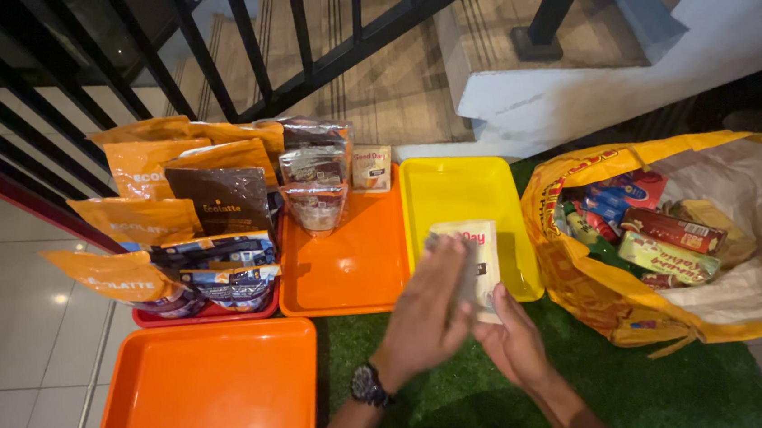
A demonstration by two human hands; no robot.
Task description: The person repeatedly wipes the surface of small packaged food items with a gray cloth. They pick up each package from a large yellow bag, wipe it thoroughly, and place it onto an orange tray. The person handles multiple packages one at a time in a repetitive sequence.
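While held, sachet [473, 250] lengthwise upright.

Glossy plastic yellow tray [465, 185] gleaming; foil pouches [217, 200] shining; grass mat [684, 380] looking rough, fibrous; floor tiles [8, 316] reflecting, smooth.

Cream sachet packet [473, 266], flat, rectangular, red lettering along its top edge. Held upright-ish over the near edge of the yellow tray [425, 192], between both hands. Left hand [427, 314] covers its left face, blurred; right hand [510, 340] supports the bottom edge.
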